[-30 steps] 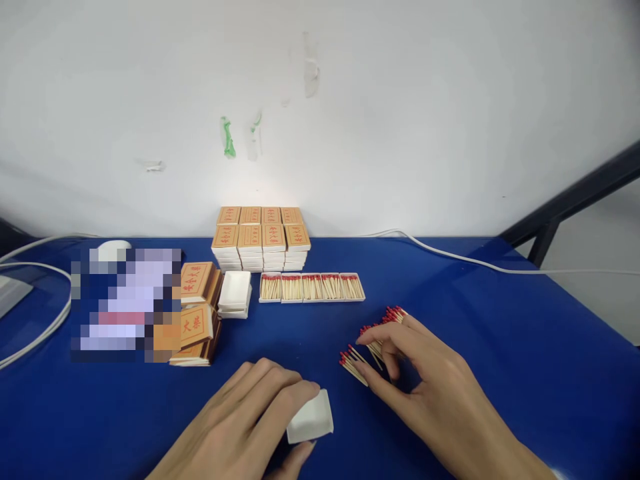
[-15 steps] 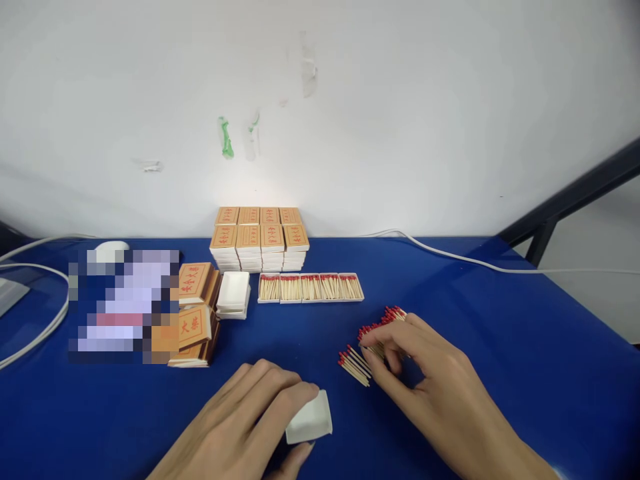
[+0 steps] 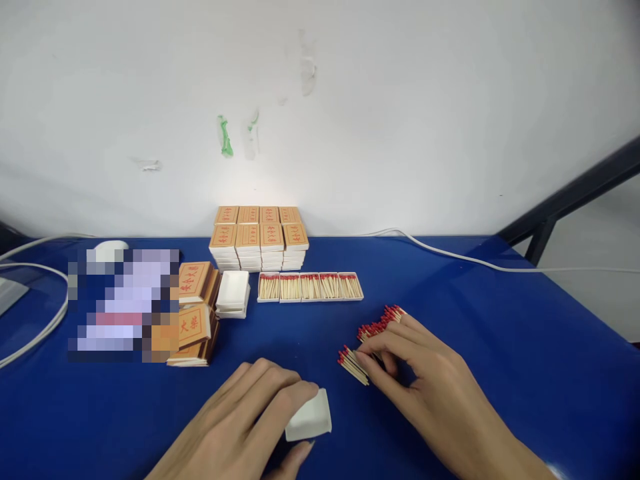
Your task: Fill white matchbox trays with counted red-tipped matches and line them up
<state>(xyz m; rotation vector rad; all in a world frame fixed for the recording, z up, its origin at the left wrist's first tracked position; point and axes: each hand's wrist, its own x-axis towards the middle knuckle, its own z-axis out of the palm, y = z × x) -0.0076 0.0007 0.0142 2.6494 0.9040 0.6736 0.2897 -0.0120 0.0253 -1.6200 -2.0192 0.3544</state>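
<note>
My left hand (image 3: pixel 240 417) grips a white matchbox tray (image 3: pixel 311 417), fingers along its far side and thumb at the near edge; the part of its inside that shows is bare. My right hand (image 3: pixel 433 383) has thumb and forefinger pinched together at a small bunch of red-headed matches (image 3: pixel 354 368) lying on the table. Just behind those fingers spreads a larger pile of matches (image 3: pixel 377 327), partly covered by the hand. Farther back stands a row of trays filled with matches (image 3: pixel 310 288).
Stacked matchboxes (image 3: pixel 260 237) stand against the wall. Left of the filled row are stacked white trays (image 3: pixel 233 290) and orange matchbox sleeves (image 3: pixel 195 327). A blurred-out item (image 3: pixel 130 300) lies farther left. White cables (image 3: pixel 450 260) cross the blue table (image 3: pixel 500 333).
My right thumb and forefinger have shifted slightly left and nearer, against the small bunch of matches. My left hand and the tray have stayed in place.
</note>
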